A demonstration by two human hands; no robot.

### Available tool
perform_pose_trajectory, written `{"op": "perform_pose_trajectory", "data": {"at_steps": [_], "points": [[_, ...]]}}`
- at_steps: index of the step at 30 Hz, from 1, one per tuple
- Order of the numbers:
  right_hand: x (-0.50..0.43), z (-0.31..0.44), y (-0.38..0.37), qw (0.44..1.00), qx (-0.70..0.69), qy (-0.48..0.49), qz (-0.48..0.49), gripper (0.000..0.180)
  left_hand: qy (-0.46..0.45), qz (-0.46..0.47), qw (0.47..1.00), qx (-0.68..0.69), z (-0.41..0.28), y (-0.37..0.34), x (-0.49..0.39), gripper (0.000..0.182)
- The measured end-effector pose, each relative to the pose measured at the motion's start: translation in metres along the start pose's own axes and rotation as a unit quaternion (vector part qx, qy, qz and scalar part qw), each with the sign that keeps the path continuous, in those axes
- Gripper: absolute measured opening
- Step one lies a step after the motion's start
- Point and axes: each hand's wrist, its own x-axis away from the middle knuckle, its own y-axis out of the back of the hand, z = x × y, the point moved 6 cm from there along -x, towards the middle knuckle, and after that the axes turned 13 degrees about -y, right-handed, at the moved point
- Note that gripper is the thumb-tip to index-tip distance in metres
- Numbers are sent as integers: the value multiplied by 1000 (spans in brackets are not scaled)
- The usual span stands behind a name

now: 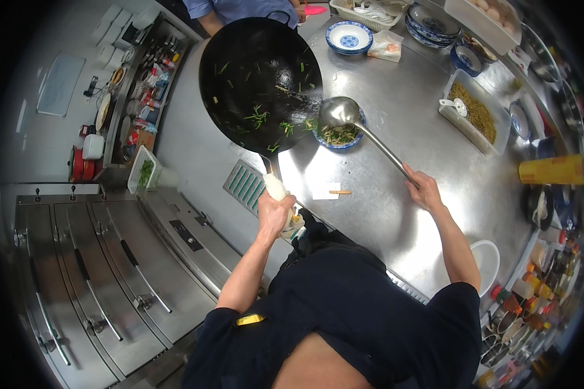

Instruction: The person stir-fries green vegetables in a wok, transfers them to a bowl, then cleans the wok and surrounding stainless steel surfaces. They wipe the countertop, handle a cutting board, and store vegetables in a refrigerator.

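Note:
My left hand (274,214) grips the cloth-wrapped handle (275,188) of a black wok (258,63). The wok's right rim is at the edge of a blue-and-white bowl (359,138). Bits of green leafy vegetable (258,116) cling to the wok's inner surface. In the bowl lies a heap of cooked greens with pale strips (338,136). My right hand (424,188) is closed around the long handle of a steel ladle (340,112). The ladle's round head is over the bowl's upper left part and hides some of it and its food.
On the steel table (394,87) stand stacked bowls (349,38) and a plastic tub (484,116) of chopped brown food. A slip of paper (323,191) lies nearer me. Another person (253,8) stands beyond the wok. Steel cabinets (102,272) fill the left, sauce bottles (538,287) the right.

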Motion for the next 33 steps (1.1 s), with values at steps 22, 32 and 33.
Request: {"op": "perform_pose_trajectory", "data": {"at_steps": [22,32,33], "points": [[-27,-2,41,987,117,109,-24,63,-12,0,998,56,-1,-14,7,15],[-19,-15,39,991,98,88,-21,63,-11,-67,998,15,12,8,13,22],[-19,-17,37,994,67,87,-20,64,-3,-68,997,38,9,8,18,22]]}}
